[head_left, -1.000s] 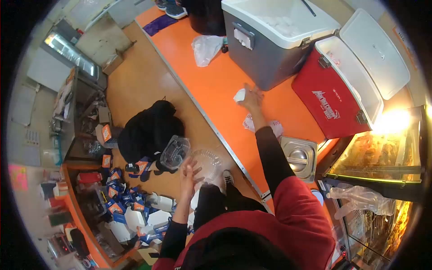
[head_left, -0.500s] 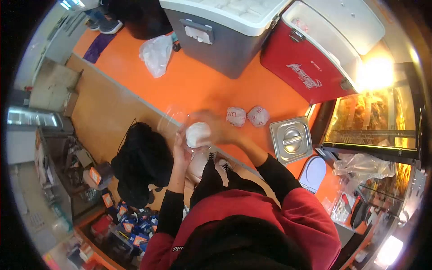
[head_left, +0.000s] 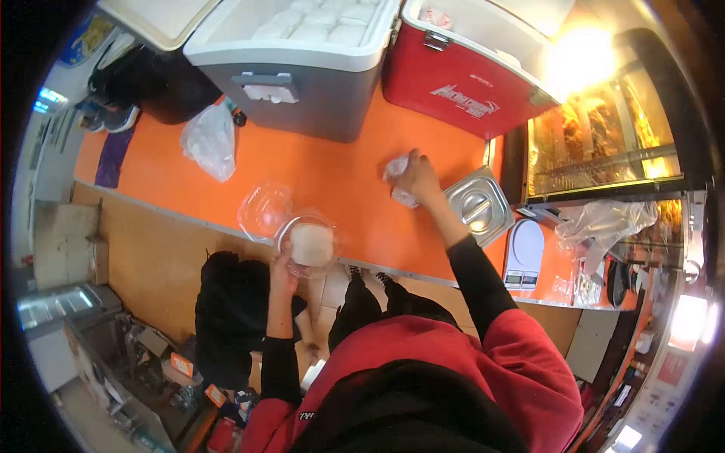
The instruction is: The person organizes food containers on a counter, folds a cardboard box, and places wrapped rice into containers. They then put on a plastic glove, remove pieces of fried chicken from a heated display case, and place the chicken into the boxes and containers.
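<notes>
My left hand [head_left: 284, 266] grips a clear plastic clamshell container [head_left: 330, 226] by its near left side, at the edge of the orange counter. Its hinged lid [head_left: 264, 211] is folded back to the left. In the base sits a rounded white lump [head_left: 312, 243]. My right hand [head_left: 418, 177] reaches out over the counter, fingers curled down on a paper-wrapped packet [head_left: 396, 167] with red print. A second wrapped packet [head_left: 404, 198] lies just below, partly covered by that hand. A steel pan with a lid [head_left: 478, 208] stands to the right of the hand.
A grey cooler [head_left: 310, 90] holding white packs and a red cooler [head_left: 453, 94] stand open at the back. A plastic bag [head_left: 210, 143] lies left; a kitchen scale [head_left: 524, 249] and lit display case [head_left: 612, 136] are right. A person in black [head_left: 234, 317] is low beside me.
My right hand has left the white lump and moved right onto the wrapped packets. My left hand still holds the container, now with the lump resting in it. The view has shifted.
</notes>
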Demonstrator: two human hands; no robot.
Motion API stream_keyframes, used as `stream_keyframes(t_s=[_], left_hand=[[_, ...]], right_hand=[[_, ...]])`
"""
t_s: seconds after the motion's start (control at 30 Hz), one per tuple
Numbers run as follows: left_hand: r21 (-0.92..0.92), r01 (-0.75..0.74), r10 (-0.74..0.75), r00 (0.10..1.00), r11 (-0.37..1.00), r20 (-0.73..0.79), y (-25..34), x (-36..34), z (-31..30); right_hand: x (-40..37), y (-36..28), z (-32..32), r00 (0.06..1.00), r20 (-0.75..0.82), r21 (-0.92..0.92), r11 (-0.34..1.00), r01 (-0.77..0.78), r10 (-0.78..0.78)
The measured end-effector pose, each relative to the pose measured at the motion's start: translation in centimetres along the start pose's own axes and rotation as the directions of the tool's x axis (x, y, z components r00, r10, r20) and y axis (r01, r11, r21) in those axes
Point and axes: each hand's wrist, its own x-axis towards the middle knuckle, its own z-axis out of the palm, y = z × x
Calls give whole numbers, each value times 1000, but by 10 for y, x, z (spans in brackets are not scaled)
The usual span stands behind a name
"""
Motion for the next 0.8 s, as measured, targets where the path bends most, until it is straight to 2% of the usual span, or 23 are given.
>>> stream_keyframes(t_s=[0.03,0.07,0.13,0.23,0.3,0.37,0.47,0.5,0.53,0.57,0.6,0.67,0.77,0.8], left_hand=[[-23,33,-33,999,999,8,-12,5,7],[-45,65,-64,998,997,17,-24,10,16],[-107,180,-145,951,978,273,-45,30,41],[-191,290,-226,927,938,300,-76,38,68],[-223,348,-271,910,910,314,-90,45,72],[-242,392,-293,885,887,361,-92,46,71],[-216,484,-358,824,848,438,-81,38,68],[-196,511,-382,802,837,460,-77,35,66],[-201,498,-379,817,843,434,-78,31,65],[-207,482,-374,834,851,406,-79,27,64],[-168,462,-370,841,871,395,-79,26,62],[-95,411,-352,861,906,368,-82,21,60],[36,457,-434,814,889,387,-74,-6,77],[98,473,-475,807,876,350,-71,-19,85]], right_hand=[[14,5,-10,994,-4,8,994,-111,111],[25,8,-16,991,121,6,998,-66,65],[41,15,-23,932,362,24,999,27,-34],[33,12,0,945,322,329,943,-56,-56],[35,16,34,906,412,412,907,-85,-103],[-2,4,16,828,547,485,852,-196,-121],[-33,19,13,892,438,560,810,-172,-114],[-35,29,42,909,412,624,748,-226,-69],[-37,39,71,923,384,687,676,-268,-23],[-33,58,125,923,380,773,526,-353,60],[-60,62,124,887,461,862,235,-450,8],[-113,69,105,860,492,850,-139,-508,-137],[-164,85,89,886,400,842,-288,-457,-235],[-175,94,84,897,364,837,-334,-433,-252]])
